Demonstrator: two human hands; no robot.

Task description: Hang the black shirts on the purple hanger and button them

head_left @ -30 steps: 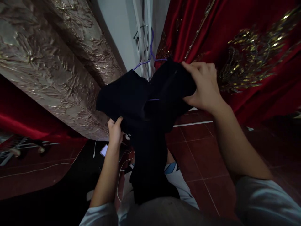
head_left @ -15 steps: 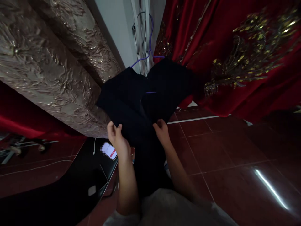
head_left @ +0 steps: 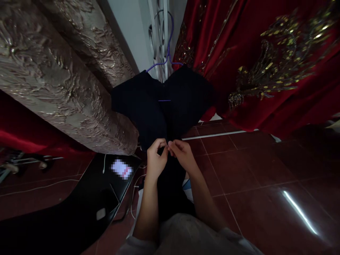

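In the head view, the dark garment [head_left: 140,97] hangs in front of me from a purple hanger [head_left: 169,49], between a crinkled beige drape [head_left: 79,95] on the left and a red drape [head_left: 223,67] on the right; the dark cloth runs on near, between my forearms. My left hand [head_left: 156,159] and right hand [head_left: 185,156] meet at its middle, thumb and fingertips of each pinched together on the cloth; it's too dark to tell which edge or fold lies between them. I judge this fine fingertip work: I'd best hold both pinches level, feel for the edge rather than trust my eyes, and pull lightly, since a hard tug could slide the shoulders along the hanger or make it swing.
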